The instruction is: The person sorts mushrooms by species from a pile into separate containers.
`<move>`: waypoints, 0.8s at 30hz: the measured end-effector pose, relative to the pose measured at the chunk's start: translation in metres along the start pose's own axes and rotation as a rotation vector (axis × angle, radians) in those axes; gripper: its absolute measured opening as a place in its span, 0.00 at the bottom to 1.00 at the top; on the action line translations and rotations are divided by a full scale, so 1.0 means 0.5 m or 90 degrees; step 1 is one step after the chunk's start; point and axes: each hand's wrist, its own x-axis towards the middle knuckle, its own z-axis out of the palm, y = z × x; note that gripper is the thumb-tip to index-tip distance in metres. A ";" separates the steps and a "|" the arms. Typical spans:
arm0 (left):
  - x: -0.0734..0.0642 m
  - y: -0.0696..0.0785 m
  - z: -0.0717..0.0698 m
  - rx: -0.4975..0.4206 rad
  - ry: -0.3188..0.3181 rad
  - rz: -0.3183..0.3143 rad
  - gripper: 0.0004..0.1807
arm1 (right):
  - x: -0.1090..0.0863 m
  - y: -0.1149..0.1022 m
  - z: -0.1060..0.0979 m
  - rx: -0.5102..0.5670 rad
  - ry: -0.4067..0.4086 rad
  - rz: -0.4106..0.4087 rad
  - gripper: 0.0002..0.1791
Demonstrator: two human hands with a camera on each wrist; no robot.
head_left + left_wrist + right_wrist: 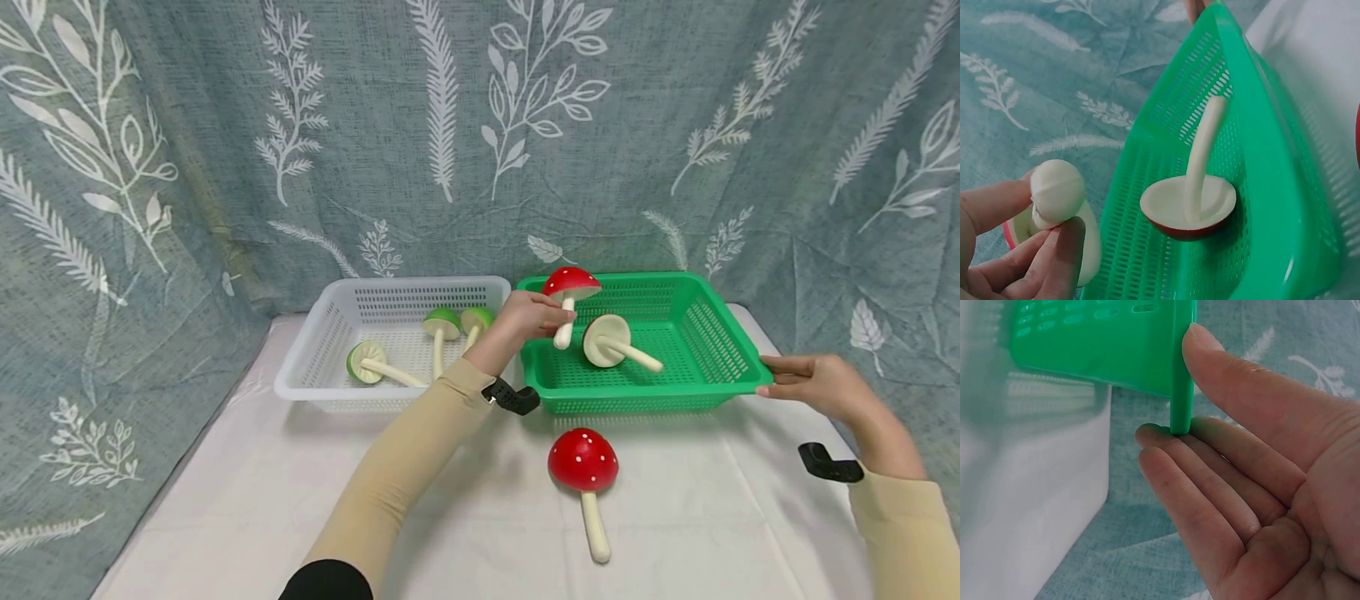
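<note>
My left hand (528,321) pinches the pale stem of a red-capped toy mushroom (572,283), holding it upright over the left end of the green basket (637,393). The left wrist view shows the stem's rounded end between thumb and fingers. Inside that basket, another toy mushroom (606,340) lies with its pale underside and stem showing; its cap edge is dark red in the left wrist view (1191,232). At the basket's right end, my right hand (825,387) holds the rim, thumb against its edge and fingertips under it (1254,487).
A third red mushroom with white dots (583,462) lies on the white tablecloth (690,508) before the green basket. Left of that basket stands a white basket (300,379) with green-capped mushrooms (441,323). A patterned grey-green curtain (450,125) hangs behind.
</note>
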 end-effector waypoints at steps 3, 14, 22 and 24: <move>0.002 -0.001 -0.001 0.041 0.012 0.012 0.20 | 0.001 0.001 0.003 -0.005 0.004 -0.003 0.49; -0.035 -0.022 -0.009 0.176 0.022 0.080 0.18 | 0.002 0.003 0.006 -0.007 0.011 -0.006 0.49; -0.081 -0.044 -0.011 0.143 -0.027 0.115 0.19 | 0.001 0.003 0.003 -0.007 0.014 -0.013 0.49; -0.092 -0.051 -0.011 0.139 -0.039 0.128 0.19 | 0.000 0.003 0.003 -0.010 0.015 -0.014 0.49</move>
